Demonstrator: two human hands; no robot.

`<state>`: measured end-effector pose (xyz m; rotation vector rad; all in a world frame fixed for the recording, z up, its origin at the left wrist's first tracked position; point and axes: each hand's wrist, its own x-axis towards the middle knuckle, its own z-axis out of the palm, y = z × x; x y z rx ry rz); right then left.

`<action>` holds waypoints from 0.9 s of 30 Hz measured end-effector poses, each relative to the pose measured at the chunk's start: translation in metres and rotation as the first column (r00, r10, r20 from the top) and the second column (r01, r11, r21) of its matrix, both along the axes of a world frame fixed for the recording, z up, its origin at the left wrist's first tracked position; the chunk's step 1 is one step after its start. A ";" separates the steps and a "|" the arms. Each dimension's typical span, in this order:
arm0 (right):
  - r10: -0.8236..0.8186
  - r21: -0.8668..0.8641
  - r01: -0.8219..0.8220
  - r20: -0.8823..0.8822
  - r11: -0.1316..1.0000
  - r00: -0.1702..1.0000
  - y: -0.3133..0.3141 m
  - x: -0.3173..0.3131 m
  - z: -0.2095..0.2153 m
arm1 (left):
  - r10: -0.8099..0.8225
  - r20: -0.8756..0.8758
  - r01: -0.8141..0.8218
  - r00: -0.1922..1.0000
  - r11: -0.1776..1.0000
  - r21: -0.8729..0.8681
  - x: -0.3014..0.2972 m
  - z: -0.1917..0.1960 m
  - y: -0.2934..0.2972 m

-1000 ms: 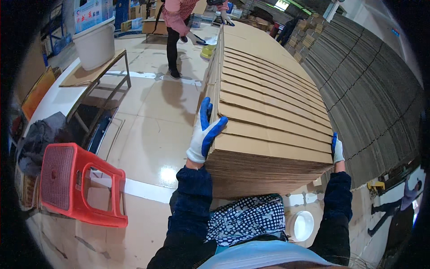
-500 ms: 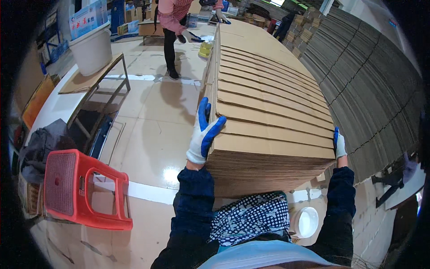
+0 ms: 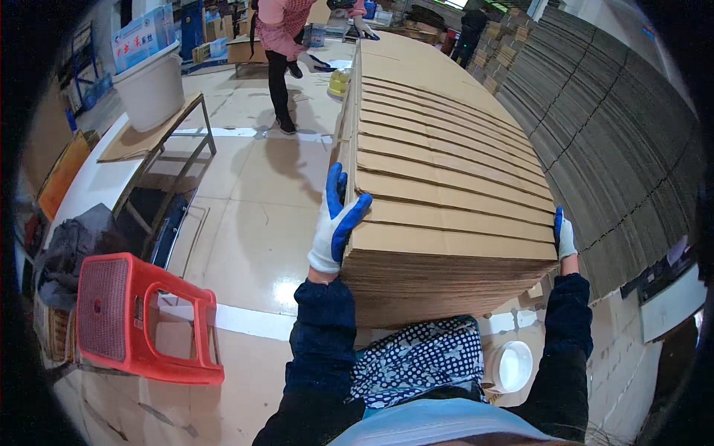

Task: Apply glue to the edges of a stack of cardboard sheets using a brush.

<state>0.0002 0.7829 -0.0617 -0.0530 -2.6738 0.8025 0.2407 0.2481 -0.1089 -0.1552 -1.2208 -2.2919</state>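
A tall stack of brown cardboard sheets (image 3: pixel 446 241) stands in front of me, its top sheets stepped back one behind another. My left hand (image 3: pixel 338 223), in a white glove with blue coating, lies against the stack's left edge near the front corner. Its fingers are stretched out and the thumb is spread apart toward the top sheets. My right hand (image 3: pixel 564 234), gloved alike, rests along the right edge with its fingers extended; part of it is hidden by the edge. The stack sits between both palms.
At left are a red plastic stool (image 3: pixel 141 320) and a table with a white bucket (image 3: pixel 152 89). A grey cardboard pile (image 3: pixel 610 149) rises at right. A white tub (image 3: pixel 512 366) stands near my right forearm. Across the stack, a person in pink (image 3: pixel 286 44) touches its far end.
My hands keep their places on the stack's edges, and the view has shifted slightly. The dark legs at far right are gone from view. A distant person in dark clothes stands more upright.
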 end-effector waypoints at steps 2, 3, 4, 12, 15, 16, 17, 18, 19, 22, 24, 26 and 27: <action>0.005 -0.011 -0.005 -0.001 1.000 1.000 0.001 0.000 0.000 | -0.003 0.001 0.003 1.000 1.000 0.002 0.000 0.001 0.000; 0.010 -0.021 -0.010 -0.002 1.000 1.000 0.002 0.000 0.000 | -0.003 0.002 0.003 1.000 1.000 0.005 0.001 0.002 0.001; 0.015 -0.031 -0.015 -0.004 0.999 1.000 0.002 0.000 0.000 | -0.003 0.003 0.003 1.000 1.000 0.008 0.001 0.003 0.002; -0.031 -0.032 0.032 0.039 0.999 0.999 -0.003 0.004 0.003 | 0.037 0.025 -0.036 0.999 0.998 -0.054 0.001 0.001 0.002; -0.013 -0.050 0.014 0.009 0.999 1.000 0.001 0.003 0.003 | 0.060 0.020 -0.058 0.998 0.995 -0.084 0.000 0.001 0.004; -0.004 -0.058 0.004 -0.006 0.998 1.000 0.003 0.004 0.003 | 0.051 0.021 -0.049 0.998 0.996 -0.076 -0.001 0.001 0.005; -0.003 -0.060 0.003 -0.004 0.998 1.000 -0.002 0.006 0.004 | 0.046 0.026 -0.044 0.999 0.996 -0.072 0.000 0.001 0.004; 0.001 -0.044 -0.002 -0.009 0.999 1.000 -0.006 0.009 0.005 | 0.047 0.029 -0.045 0.998 0.996 -0.075 0.001 0.002 0.004; 0.006 -0.030 -0.006 -0.014 1.000 1.000 -0.011 0.013 0.006 | 0.058 0.037 -0.055 0.998 0.995 -0.078 0.003 0.003 0.004; 0.018 -0.019 -0.018 -0.017 1.000 1.000 -0.022 0.017 0.006 | 0.076 0.055 -0.071 0.996 0.994 -0.089 0.005 0.004 0.004; 0.025 -0.019 -0.025 -0.022 1.000 0.999 -0.017 0.017 0.007 | 0.082 0.058 -0.075 0.995 0.992 -0.104 0.003 0.005 0.004; 0.014 0.026 -0.013 -0.036 1.000 0.999 0.002 0.004 0.006 | 0.074 0.054 -0.068 0.996 0.991 -0.115 0.001 0.007 0.007; 0.018 0.069 -0.015 -0.042 0.998 0.999 0.001 -0.001 0.004 | 0.072 0.058 -0.065 0.996 0.991 -0.117 0.001 0.008 0.006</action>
